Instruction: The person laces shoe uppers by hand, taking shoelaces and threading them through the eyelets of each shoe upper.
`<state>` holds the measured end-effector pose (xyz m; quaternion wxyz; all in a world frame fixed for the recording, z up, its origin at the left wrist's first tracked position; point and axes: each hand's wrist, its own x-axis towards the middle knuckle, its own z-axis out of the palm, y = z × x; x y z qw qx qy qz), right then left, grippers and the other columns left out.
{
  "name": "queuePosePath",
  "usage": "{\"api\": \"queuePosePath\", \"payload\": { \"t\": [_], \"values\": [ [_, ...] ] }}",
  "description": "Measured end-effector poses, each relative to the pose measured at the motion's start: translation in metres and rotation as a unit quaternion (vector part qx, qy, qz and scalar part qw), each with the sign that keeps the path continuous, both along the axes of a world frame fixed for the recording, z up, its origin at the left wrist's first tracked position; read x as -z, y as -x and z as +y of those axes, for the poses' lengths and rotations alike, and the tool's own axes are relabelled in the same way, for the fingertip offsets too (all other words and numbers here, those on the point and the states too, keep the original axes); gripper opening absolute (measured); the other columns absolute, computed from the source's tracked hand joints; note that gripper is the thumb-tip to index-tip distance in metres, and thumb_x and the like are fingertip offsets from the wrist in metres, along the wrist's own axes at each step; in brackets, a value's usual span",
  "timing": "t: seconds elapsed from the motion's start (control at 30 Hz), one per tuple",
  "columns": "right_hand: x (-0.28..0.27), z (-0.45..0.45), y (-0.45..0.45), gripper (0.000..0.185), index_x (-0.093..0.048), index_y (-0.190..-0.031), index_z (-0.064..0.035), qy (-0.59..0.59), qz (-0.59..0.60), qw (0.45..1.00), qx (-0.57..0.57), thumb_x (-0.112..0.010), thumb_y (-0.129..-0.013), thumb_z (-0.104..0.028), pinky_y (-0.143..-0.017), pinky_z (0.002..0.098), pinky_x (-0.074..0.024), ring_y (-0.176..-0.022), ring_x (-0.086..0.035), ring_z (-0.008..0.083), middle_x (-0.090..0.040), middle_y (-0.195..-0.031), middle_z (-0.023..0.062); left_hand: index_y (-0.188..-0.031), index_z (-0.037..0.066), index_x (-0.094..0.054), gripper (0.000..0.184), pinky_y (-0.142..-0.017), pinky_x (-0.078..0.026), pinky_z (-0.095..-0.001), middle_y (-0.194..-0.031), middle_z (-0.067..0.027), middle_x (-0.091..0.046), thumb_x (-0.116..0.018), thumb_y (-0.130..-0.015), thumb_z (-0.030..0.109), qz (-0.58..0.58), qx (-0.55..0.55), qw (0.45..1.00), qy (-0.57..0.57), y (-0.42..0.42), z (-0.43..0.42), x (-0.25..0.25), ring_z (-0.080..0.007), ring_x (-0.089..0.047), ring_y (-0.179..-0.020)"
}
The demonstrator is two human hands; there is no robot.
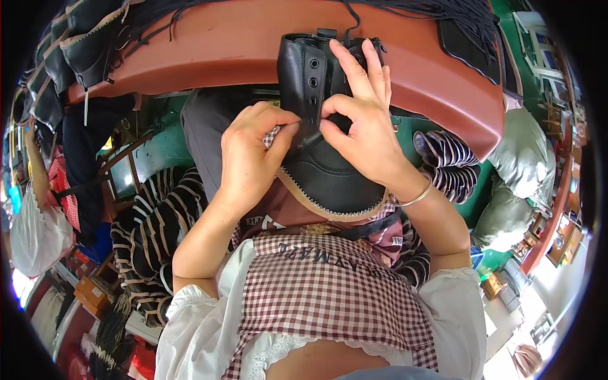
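Note:
A black leather boot upper [335,180] lies across my lap, its shaft resting against the brown bench edge. Its lower rim has a tan border with zigzag stitching, and metal eyelets run down the shaft's flap. On the left side, my left hand [250,149] is closed in a pinch near the lower eyelets; what its fingertips hold is too small to make out. Facing it, my right hand [367,130] pinches thumb and forefinger at the flap's inner edge, its other fingers raised over the shaft. A black shoelace [349,19] runs from the bench to the boot's top.
The brown padded bench [209,47] curves ahead of me. Black laces [449,11] are heaped at its far right, and stacked boot uppers [92,54] at its left. Bundled uppers [152,234] stand left of me, more [446,164] at right. Grey sacks [519,145] sit farther right.

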<state>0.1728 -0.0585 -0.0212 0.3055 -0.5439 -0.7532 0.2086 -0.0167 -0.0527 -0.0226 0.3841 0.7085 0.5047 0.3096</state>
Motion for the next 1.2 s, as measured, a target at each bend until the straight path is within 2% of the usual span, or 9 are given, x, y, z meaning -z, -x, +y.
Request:
{"api": "queuePosePath", "payload": {
  "t": [0.43, 0.6, 0.67, 0.83, 0.93, 1.03, 1.1, 1.13, 1.2],
  "values": [
    [-0.002, -0.003, -0.001, 0.006, -0.067, -0.076, -0.0082, 0.017, 0.0, 1.0, -0.007, -0.071, -0.072, -0.008, -0.113, 0.0583, -0.003, -0.145, -0.003, 0.041, -0.024, -0.156, 0.0121, -0.087, 0.0, -0.061, 0.011, -0.068, -0.047, -0.0357, -0.082, -0.0113, -0.062, -0.064, -0.077, -0.005, 0.113, 0.032, 0.986, -0.121, -0.011, 0.0, -0.009, -0.0293, -0.06, -0.076],
    [-0.001, -0.002, 0.0, 0.009, -0.067, -0.073, -0.0084, 0.01, -0.01, 1.0, -0.005, -0.075, -0.07, -0.011, -0.111, 0.0627, -0.0072, -0.142, -0.008, 0.0458, -0.022, -0.155, 0.0145, -0.085, 0.0, -0.061, 0.011, -0.067, -0.046, -0.037, -0.081, -0.0111, -0.061, -0.064, -0.076, -0.004, 0.129, 0.026, 0.982, -0.139, -0.016, 0.003, -0.008, -0.0301, -0.059, -0.075],
    [-0.001, -0.002, 0.001, 0.009, -0.066, -0.072, -0.0078, 0.002, -0.008, 1.0, -0.004, -0.074, -0.07, -0.01, -0.111, 0.0634, -0.0075, -0.142, -0.009, 0.046, -0.023, -0.155, 0.0146, -0.078, 0.006, -0.061, 0.008, -0.068, -0.044, -0.0379, -0.078, -0.007, -0.06, -0.068, -0.074, 0.005, 0.165, 0.025, 0.973, -0.159, -0.016, 0.002, -0.009, -0.0267, -0.059, -0.076],
    [0.0, -0.005, 0.006, 0.008, -0.064, -0.069, -0.0055, -0.035, -0.023, 0.999, 0.011, -0.071, -0.065, -0.004, -0.109, 0.0658, -0.0094, -0.142, -0.013, 0.0458, -0.028, -0.153, 0.0147, -0.085, 0.005, -0.062, 0.013, -0.073, -0.043, -0.0369, -0.082, -0.0075, -0.062, -0.069, -0.074, 0.002, 0.134, 0.04, 0.975, -0.17, -0.012, -0.001, -0.002, -0.0268, -0.059, -0.078],
    [-0.018, 0.009, -0.009, 0.011, -0.059, -0.062, -0.0065, -0.156, -0.144, 0.975, 0.062, -0.068, -0.061, -0.014, -0.108, 0.0662, -0.0143, -0.138, -0.022, 0.0442, -0.039, -0.146, 0.0146, -0.093, 0.005, -0.063, 0.023, -0.08, -0.042, -0.0375, -0.089, -0.0081, -0.062, -0.072, -0.072, 0.003, 0.114, 0.035, 0.979, -0.168, -0.01, 0.002, -0.002, -0.0276, -0.058, -0.085],
    [-0.071, 0.046, -0.106, 0.011, -0.07, -0.084, -0.0151, -0.319, -0.317, 0.884, 0.127, -0.07, -0.073, -0.016, -0.107, 0.0474, -0.0305, -0.131, -0.038, 0.0365, -0.048, -0.137, 0.0138, -0.099, 0.006, -0.062, 0.034, -0.086, -0.04, -0.0389, -0.097, -0.008, -0.061, -0.076, -0.068, 0.006, 0.083, 0.008, 0.99, -0.113, -0.007, -0.001, -0.007, -0.0273, -0.056, -0.093],
    [-0.114, 0.066, -0.223, 0.018, -0.073, -0.094, -0.0212, -0.346, -0.431, 0.796, 0.246, -0.071, -0.079, -0.031, -0.092, 0.0376, -0.0455, -0.105, -0.06, 0.0311, -0.068, -0.105, 0.0104, -0.098, 0.006, -0.064, 0.036, -0.086, -0.039, -0.0383, -0.102, -0.0079, -0.058, -0.078, -0.065, 0.006, 0.031, -0.015, 0.997, -0.064, -0.006, 0.0, -0.012, -0.0269, -0.054, -0.096],
    [-0.128, 0.066, -0.263, 0.025, -0.074, -0.098, -0.0238, -0.227, -0.524, 0.74, 0.356, -0.069, -0.08, -0.04, -0.083, 0.0341, -0.049, -0.089, -0.067, 0.0257, -0.071, -0.089, 0.0096, -0.098, 0.006, -0.064, 0.036, -0.086, -0.039, -0.0383, -0.102, -0.0079, -0.058, -0.078, -0.065, 0.006, 0.029, -0.014, 0.997, -0.065, -0.008, 0.001, -0.013, -0.0269, -0.054, -0.096],
    [-0.146, 0.078, -0.351, 0.032, -0.073, -0.102, -0.0251, -0.296, -0.414, 0.783, 0.357, -0.067, -0.08, -0.047, -0.078, 0.0329, -0.0505, -0.084, -0.068, 0.0225, -0.071, -0.091, 0.0099, -0.092, 0.008, -0.066, 0.031, -0.085, -0.039, -0.038, -0.099, -0.0057, -0.057, -0.079, -0.064, 0.008, 0.034, 0.036, 0.987, -0.15, -0.017, 0.002, -0.013, -0.0272, -0.052, -0.095]
  ]
}}
